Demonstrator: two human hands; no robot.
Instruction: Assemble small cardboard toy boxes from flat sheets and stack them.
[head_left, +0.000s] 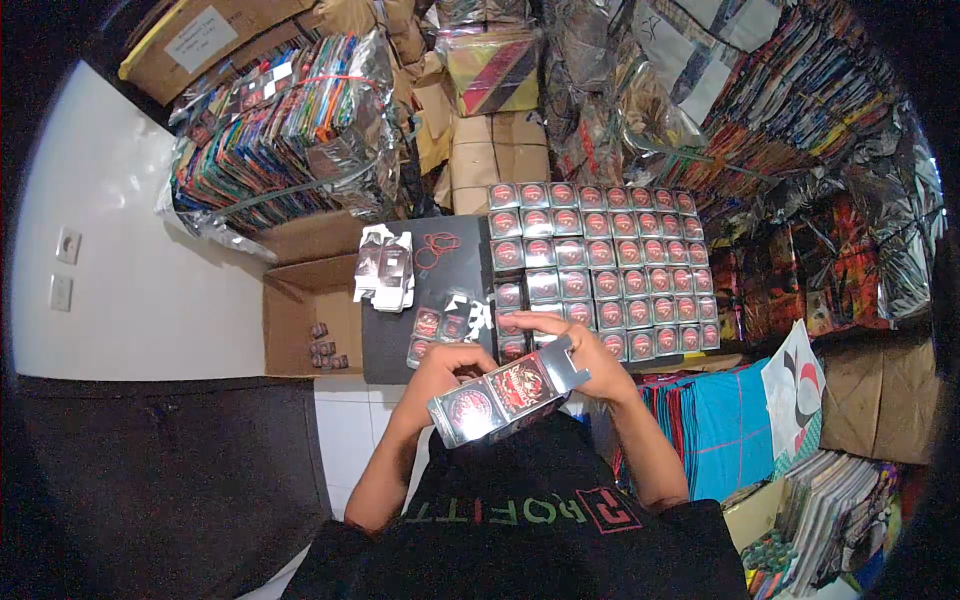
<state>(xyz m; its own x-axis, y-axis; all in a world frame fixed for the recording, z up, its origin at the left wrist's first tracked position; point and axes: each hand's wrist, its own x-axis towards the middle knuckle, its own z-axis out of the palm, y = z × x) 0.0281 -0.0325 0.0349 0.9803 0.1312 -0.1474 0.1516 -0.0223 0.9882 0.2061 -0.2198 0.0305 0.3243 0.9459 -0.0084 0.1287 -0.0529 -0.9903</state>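
Close to my body, a small dark printed carton (515, 388) with red and silver artwork is tilted between my hands. My left hand (440, 378) grips its left part, fingers curled over the far edge. At the carton's right end, where a grey flap sticks out, my right hand (592, 362) holds on with its index finger stretched to the left. Just beyond my hands, many small boxes with round red tops (625, 255) stand in rows on a dark table (385, 340). Flattened printed cartons (384, 268) lie on the table's left side, with more folded cartons (438, 328) nearer my left hand.
Red rubber bands (437, 249) lie on the table. An open cardboard box (285, 335) at the left holds several small boxes (325, 350). Plastic-wrapped bundles (285, 125) and brown paper parcels (497, 155) are stacked behind. Blue packs (715, 425) stand at the right.
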